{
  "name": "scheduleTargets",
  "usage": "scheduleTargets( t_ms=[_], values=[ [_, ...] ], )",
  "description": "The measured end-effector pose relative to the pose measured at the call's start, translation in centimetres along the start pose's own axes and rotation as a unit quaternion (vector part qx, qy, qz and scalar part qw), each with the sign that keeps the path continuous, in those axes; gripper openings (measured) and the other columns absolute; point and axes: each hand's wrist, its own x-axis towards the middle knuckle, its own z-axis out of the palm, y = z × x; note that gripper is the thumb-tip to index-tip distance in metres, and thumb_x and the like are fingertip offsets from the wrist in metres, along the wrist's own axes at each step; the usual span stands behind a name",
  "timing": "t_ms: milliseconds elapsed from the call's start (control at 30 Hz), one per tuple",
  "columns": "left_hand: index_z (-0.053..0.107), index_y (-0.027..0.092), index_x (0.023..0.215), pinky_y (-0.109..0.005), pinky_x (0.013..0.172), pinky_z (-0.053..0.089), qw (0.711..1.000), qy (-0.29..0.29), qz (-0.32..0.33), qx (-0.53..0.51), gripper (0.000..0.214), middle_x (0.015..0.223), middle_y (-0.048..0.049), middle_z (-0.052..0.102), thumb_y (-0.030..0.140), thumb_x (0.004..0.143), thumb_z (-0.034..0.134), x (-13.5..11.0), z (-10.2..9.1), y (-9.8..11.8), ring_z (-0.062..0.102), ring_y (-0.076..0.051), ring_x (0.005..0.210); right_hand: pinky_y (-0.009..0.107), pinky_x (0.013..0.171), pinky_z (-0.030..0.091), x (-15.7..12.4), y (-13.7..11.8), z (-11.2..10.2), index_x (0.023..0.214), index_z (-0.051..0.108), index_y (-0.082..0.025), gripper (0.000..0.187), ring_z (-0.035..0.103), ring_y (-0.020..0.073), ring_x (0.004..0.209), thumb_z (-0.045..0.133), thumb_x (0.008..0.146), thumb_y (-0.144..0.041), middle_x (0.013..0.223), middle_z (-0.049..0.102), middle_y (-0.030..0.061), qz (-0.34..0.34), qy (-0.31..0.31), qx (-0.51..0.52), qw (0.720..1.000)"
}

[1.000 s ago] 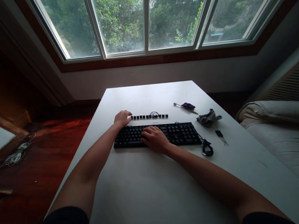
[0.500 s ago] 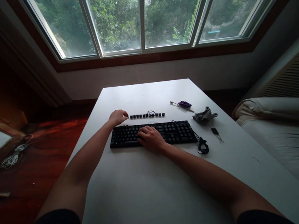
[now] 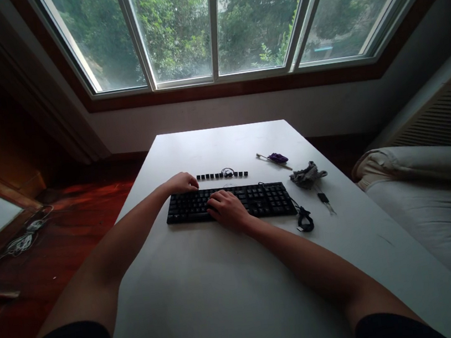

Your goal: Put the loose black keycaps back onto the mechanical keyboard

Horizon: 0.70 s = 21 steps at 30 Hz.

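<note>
A black keyboard [image 3: 267, 199] lies flat on the white table, its long side towards me. My left hand [image 3: 184, 182] is at its far left edge, thumb and fingers pinched together and pointing down by the top row of keys. The small black keycap in that pinch is hidden by the fingers. Over the middle of the keyboard rests my right hand [image 3: 227, 208], fingers lightly bent and apart on the keys, gripping nothing. Just beyond the keyboard is a row of several loose black keycaps [image 3: 212, 176], with a thin wire tool [image 3: 228, 172] among them.
Right of the keyboard lie its coiled cable [image 3: 305, 220], a crumpled grey cloth [image 3: 309, 175], a small black-handled item [image 3: 323, 198], and a purple item [image 3: 278, 157] beside a thin stick. A pale sofa [image 3: 413, 193] borders the table's right side. The window [image 3: 181, 30] is ahead.
My left hand has moved slightly right and towards me, from the left end of the keycap row to the keyboard's top edge. My right hand stays in place.
</note>
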Motion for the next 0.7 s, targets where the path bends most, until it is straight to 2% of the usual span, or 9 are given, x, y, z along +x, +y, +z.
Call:
scheduleTargets(
  t_ms=[133, 467, 600, 700],
  values=[
    [0.082, 0.029, 0.093, -0.025, 0.072, 0.048, 1.000, -0.006, -0.001, 0.007, 0.021, 0.088, 0.0022, 0.078, 0.031, 0.078, 0.068, 0.0, 0.2, 0.1, 0.069, -0.018, 0.082, 0.041, 0.099, 0.042, 0.0, 0.0, 0.0, 0.109, 0.069, -0.021, 0.019, 0.054, 0.0270, 0.114, 0.059, 0.099, -0.034, 0.118, 0.066, 0.0109, -0.002, 0.000, -0.002, 1.000],
    [0.079, 0.027, 0.095, -0.024, 0.071, 0.047, 0.997, 0.020, -0.010, 0.067, 0.022, 0.097, 0.0016, 0.077, 0.034, 0.078, 0.068, -0.8, 0.6, 1.2, 0.068, -0.018, 0.086, 0.041, 0.097, 0.042, -0.1, 0.3, 0.5, 0.107, 0.069, -0.020, 0.019, 0.054, 0.0266, 0.112, 0.061, 0.098, -0.034, 0.116, 0.065, 0.0104, -0.012, 0.023, -0.010, 1.000],
    [0.079, 0.025, 0.099, -0.024, 0.074, 0.047, 1.000, 0.002, -0.004, 0.029, 0.027, 0.098, -0.0004, 0.078, 0.040, 0.083, 0.062, -0.6, 0.7, 0.9, 0.068, -0.018, 0.088, 0.041, 0.096, 0.042, -0.1, 0.3, 0.5, 0.106, 0.069, -0.020, 0.018, 0.054, 0.0266, 0.111, 0.060, 0.098, -0.034, 0.115, 0.066, 0.0102, -0.017, 0.030, -0.012, 0.999],
    [0.078, 0.023, 0.105, -0.024, 0.075, 0.047, 1.000, 0.005, -0.028, -0.011, 0.033, 0.101, -0.0021, 0.077, 0.043, 0.084, 0.060, -0.4, 1.0, 0.1, 0.068, -0.019, 0.090, 0.040, 0.096, 0.042, -0.1, 0.2, 0.4, 0.106, 0.069, -0.020, 0.018, 0.054, 0.0263, 0.111, 0.061, 0.098, -0.034, 0.115, 0.066, 0.0102, -0.017, 0.030, -0.012, 0.999]
  ],
)
